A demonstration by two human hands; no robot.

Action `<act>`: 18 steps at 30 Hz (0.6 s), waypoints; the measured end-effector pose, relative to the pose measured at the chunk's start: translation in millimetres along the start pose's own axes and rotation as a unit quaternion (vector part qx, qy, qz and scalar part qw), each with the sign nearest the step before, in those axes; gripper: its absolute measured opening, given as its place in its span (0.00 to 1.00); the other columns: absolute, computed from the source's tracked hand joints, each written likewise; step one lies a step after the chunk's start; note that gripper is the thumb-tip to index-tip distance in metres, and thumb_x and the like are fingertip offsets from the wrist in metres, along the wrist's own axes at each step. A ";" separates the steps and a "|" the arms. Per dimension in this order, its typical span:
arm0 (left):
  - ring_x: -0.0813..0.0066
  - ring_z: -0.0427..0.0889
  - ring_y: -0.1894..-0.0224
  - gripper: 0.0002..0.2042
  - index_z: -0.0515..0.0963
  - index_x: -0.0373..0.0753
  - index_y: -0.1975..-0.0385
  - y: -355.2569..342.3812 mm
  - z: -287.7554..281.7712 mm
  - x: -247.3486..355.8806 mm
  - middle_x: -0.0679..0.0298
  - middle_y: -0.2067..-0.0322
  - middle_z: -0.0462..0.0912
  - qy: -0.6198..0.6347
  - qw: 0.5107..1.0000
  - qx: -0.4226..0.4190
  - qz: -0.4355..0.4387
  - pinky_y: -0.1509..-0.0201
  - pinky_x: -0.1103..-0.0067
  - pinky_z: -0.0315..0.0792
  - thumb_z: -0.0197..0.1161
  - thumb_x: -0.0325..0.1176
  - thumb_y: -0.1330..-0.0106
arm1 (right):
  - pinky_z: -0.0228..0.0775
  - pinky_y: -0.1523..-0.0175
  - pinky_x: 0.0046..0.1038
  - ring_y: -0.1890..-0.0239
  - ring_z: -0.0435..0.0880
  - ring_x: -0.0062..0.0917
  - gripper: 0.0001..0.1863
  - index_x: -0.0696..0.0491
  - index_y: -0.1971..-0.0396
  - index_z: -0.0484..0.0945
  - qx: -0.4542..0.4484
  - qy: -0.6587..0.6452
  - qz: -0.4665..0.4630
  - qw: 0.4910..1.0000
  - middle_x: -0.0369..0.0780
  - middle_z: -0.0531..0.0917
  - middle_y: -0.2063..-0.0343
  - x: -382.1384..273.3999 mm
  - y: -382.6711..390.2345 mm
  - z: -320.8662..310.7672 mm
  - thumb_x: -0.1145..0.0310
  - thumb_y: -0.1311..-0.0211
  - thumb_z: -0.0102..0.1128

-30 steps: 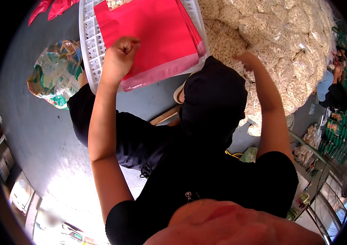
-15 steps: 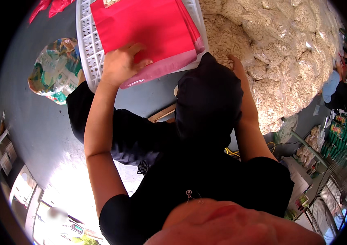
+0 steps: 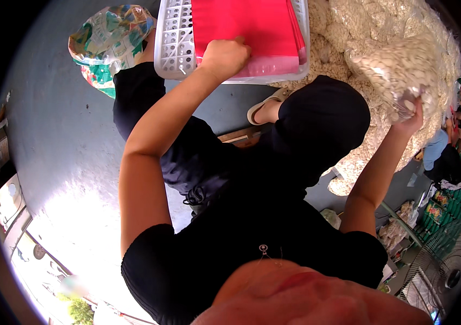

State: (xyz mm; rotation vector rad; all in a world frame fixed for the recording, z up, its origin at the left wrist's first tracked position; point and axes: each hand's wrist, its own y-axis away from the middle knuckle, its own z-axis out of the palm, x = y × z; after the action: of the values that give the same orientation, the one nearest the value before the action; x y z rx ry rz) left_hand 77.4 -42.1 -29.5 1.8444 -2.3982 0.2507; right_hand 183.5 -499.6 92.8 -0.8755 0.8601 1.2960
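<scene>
Right of the white basket (image 3: 172, 69), a clear bag of pale pieces (image 3: 394, 59) stretches lengthwise away from the right hand (image 3: 412, 118), closed on its gathered neck, while the left hand (image 3: 226, 57), farther off, rests half-curled at the basket's near side on red pouches (image 3: 246, 27), its grip unclear.

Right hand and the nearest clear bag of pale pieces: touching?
Touching. The head view shows the right hand gripping the clear bag by its lower end.
</scene>
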 end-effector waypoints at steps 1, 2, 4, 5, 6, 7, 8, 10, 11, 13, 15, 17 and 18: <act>0.60 0.84 0.70 0.08 0.79 0.43 0.68 -2.0 -0.3 -0.1 0.63 0.69 0.80 -0.013 1.000 -0.009 0.001 0.70 0.66 0.78 0.60 0.39 0.38 | 0.64 0.38 0.51 0.44 0.75 0.43 0.26 0.55 0.35 0.64 -0.163 -0.147 0.001 0.976 0.51 0.73 0.44 -11.0 -1.6 0.8 0.58 0.29 0.47; 0.60 0.84 0.69 0.07 0.79 0.43 0.68 -3.4 -0.6 -0.3 0.63 0.68 0.80 -0.026 1.000 -0.018 0.001 0.70 0.65 0.78 0.59 0.38 0.37 | 0.67 0.38 0.47 0.45 0.76 0.41 0.26 0.56 0.37 0.65 -0.230 -0.170 0.021 0.958 0.50 0.74 0.44 -15.6 -4.2 2.6 0.58 0.30 0.49; 0.60 0.84 0.69 0.07 0.79 0.44 0.67 -3.8 3.0 0.1 0.62 0.69 0.80 -0.018 1.000 0.006 -0.006 0.70 0.65 0.77 0.58 0.37 0.37 | 0.68 0.37 0.41 0.43 0.76 0.38 0.27 0.58 0.40 0.66 -0.219 -0.186 0.028 0.957 0.49 0.74 0.43 -19.5 6.9 54.1 0.57 0.31 0.54; 0.60 0.84 0.69 0.06 0.79 0.44 0.67 -5.0 3.8 -0.7 0.62 0.69 0.81 -0.013 1.000 0.019 -0.009 0.70 0.65 0.77 0.57 0.37 0.37 | 0.67 0.35 0.40 0.42 0.75 0.38 0.28 0.59 0.41 0.66 -0.143 -0.172 0.015 0.975 0.49 0.73 0.43 -18.5 11.4 72.0 0.56 0.32 0.56; 0.60 0.84 0.68 0.06 0.79 0.45 0.66 -5.4 3.7 -3.9 0.62 0.69 0.81 0.012 1.000 0.024 -0.017 0.70 0.64 0.77 0.57 0.37 0.38 | 0.64 0.34 0.44 0.39 0.72 0.41 0.30 0.60 0.38 0.61 -0.069 -0.049 0.007 0.996 0.51 0.71 0.41 -8.5 31.8 117.3 0.56 0.31 0.53; 0.59 0.84 0.68 0.07 0.79 0.45 0.65 -6.4 3.4 -7.3 0.61 0.69 0.82 0.037 0.999 0.028 -0.024 0.69 0.64 0.77 0.57 0.36 0.38 | 0.62 0.33 0.49 0.37 0.70 0.45 0.32 0.61 0.35 0.57 0.007 0.074 -0.001 0.997 0.52 0.68 0.39 1.4 53.7 162.7 0.55 0.29 0.50; 0.59 0.84 0.68 0.07 0.79 0.46 0.64 -9.7 2.3 -6.7 0.61 0.68 0.83 0.072 0.996 0.038 -0.022 0.68 0.64 0.77 0.57 0.36 0.38 | 0.68 0.36 0.44 0.39 0.73 0.43 0.31 0.64 0.36 0.57 -0.007 0.104 -0.008 0.995 0.51 0.70 0.40 15.8 58.9 165.0 0.59 0.29 0.51; 0.60 0.84 0.65 0.09 0.79 0.46 0.63 -15.7 -12.1 -11.7 0.61 0.67 0.84 0.083 0.996 -0.018 -0.043 0.64 0.64 0.77 0.55 0.41 0.34 | 0.73 0.39 0.39 0.43 0.77 0.40 0.29 0.63 0.36 0.58 -0.095 0.040 0.059 0.993 0.51 0.72 0.42 66.4 67.2 159.4 0.67 0.32 0.55; 0.60 0.84 0.63 0.11 0.80 0.46 0.63 -16.5 -17.0 -14.5 0.62 0.66 0.85 0.088 0.993 -0.050 -0.054 0.61 0.64 0.77 0.53 0.44 0.32 | 0.72 0.37 0.38 0.44 0.77 0.37 0.28 0.63 0.38 0.61 -0.076 0.138 0.027 0.987 0.50 0.74 0.44 81.1 86.2 187.9 0.72 0.35 0.59; 0.57 0.84 0.62 0.11 0.81 0.45 0.62 -23.7 -9.1 -24.0 0.60 0.66 0.86 0.180 0.982 -0.016 -0.054 0.60 0.64 0.76 0.55 0.41 0.34 | 0.74 0.43 0.29 0.48 0.79 0.32 0.26 0.62 0.43 0.67 -0.098 0.132 0.086 0.983 0.45 0.77 0.48 134.8 100.9 186.7 0.73 0.40 0.64; 0.56 0.83 0.59 0.11 0.82 0.42 0.60 -32.5 15.0 -50.0 0.58 0.63 0.86 0.316 0.948 0.028 -0.024 0.56 0.67 0.76 0.57 0.39 0.35 | 0.74 0.44 0.31 0.51 0.81 0.33 0.26 0.62 0.44 0.68 -0.168 0.338 0.099 0.921 0.48 0.80 0.50 177.6 108.1 175.6 0.69 0.39 0.65; 0.58 0.83 0.57 0.13 0.82 0.40 0.56 -34.0 22.8 -64.0 0.56 0.59 0.85 0.404 0.914 0.038 -0.009 0.51 0.72 0.75 0.59 0.36 0.37 | 0.73 0.46 0.33 0.51 0.82 0.34 0.23 0.59 0.46 0.72 -0.220 0.429 -0.001 0.876 0.47 0.82 0.54 198.0 117.4 165.7 0.66 0.39 0.64; 0.61 0.84 0.63 0.10 0.82 0.36 0.59 -35.1 19.6 -56.9 0.55 0.64 0.86 0.372 0.926 0.061 -0.006 0.55 0.74 0.75 0.60 0.31 0.37 | 0.73 0.47 0.33 0.51 0.82 0.34 0.22 0.58 0.47 0.73 -0.237 0.470 -0.018 0.850 0.46 0.83 0.54 194.9 122.5 165.3 0.65 0.39 0.64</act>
State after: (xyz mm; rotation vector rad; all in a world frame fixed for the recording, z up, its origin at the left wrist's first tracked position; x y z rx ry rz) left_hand 126.3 -0.8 -56.9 1.4285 -1.8586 0.9255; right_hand 83.4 -259.3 -19.3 -2.0032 1.2715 1.0161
